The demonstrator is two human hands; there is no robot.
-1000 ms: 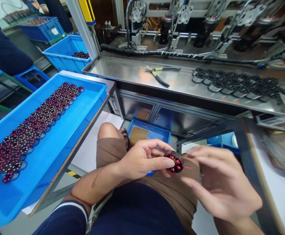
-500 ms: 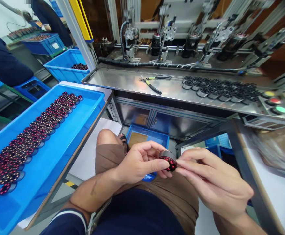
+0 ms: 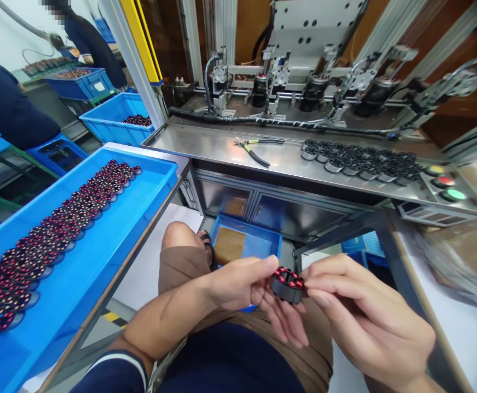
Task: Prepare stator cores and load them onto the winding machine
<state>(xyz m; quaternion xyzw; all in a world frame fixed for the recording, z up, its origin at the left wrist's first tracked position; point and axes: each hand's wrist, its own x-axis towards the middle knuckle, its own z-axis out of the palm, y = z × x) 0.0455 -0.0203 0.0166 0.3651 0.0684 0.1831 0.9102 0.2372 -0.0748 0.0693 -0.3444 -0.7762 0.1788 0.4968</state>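
Over my lap I have a motor stator (image 3: 287,286), a grey ring with black end pieces and red wire windings facing up. My left hand (image 3: 255,289) holds it from the left, thumb on the upper rim and fingers spread beneath. At its right edge the thumb and fingertips of my right hand (image 3: 361,311) are pinched together against the stator. Whether a fine wire end sits between those fingertips is too small to tell. Many similar wound stators (image 3: 58,229) lie in rows in a blue tray (image 3: 111,245) on my left.
Ahead is a machine ledge (image 3: 206,144) with cutting pliers (image 3: 255,150) and rows of unwound black cores (image 3: 357,161). Winding fixtures (image 3: 279,82) stand behind. Push buttons (image 3: 443,181) sit at right. A blue bin (image 3: 258,240) lies below. Two people (image 3: 9,109) work at far left.
The stator has tipped so its red windings face upward, and it sits slightly lower. My left fingers have opened out beneath it. My right hand stays pinched at its right edge.
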